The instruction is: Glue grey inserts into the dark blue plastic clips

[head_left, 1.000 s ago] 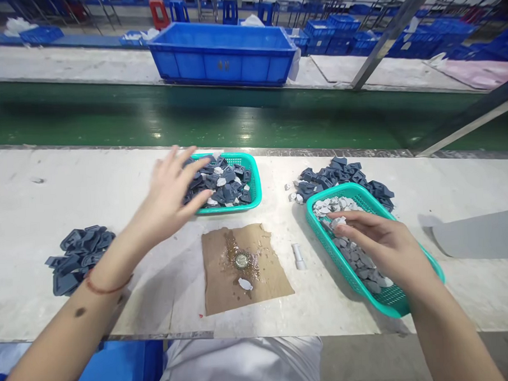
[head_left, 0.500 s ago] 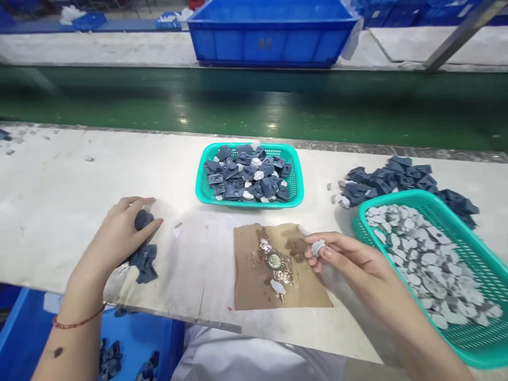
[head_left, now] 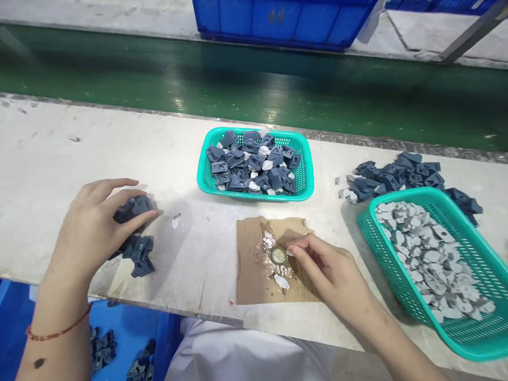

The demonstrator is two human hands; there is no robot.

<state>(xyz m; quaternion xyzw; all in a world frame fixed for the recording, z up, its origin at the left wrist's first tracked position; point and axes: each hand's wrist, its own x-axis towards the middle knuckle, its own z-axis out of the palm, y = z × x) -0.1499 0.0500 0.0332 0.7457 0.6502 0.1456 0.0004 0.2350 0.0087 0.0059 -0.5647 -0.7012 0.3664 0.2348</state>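
My left hand (head_left: 99,217) curves over dark blue-grey parts (head_left: 139,207) at the left, its thumb and fingers around one of them; more such parts (head_left: 142,257) lie just below. My right hand (head_left: 324,263) pinches a small white piece (head_left: 289,252), mostly hidden by the fingertips, beside a small round dish (head_left: 279,255). That dish stands on a brown cardboard sheet (head_left: 251,269) wet with shiny liquid. Another white piece (head_left: 281,281) rests on the cardboard below the dish.
A green basket (head_left: 256,197) of dark and white parts stands behind the cardboard. To the right are a green basket (head_left: 454,347) of white pieces and a dark pile (head_left: 408,172). A blue bin (head_left: 271,15) sits beyond the green strip (head_left: 126,72). Another blue bin (head_left: 129,319) is below the table's left edge.
My right hand has moved left with the white piece, from the cardboard's right edge to the round dish. My left hand has shifted over the dark parts. The view has tilted down.
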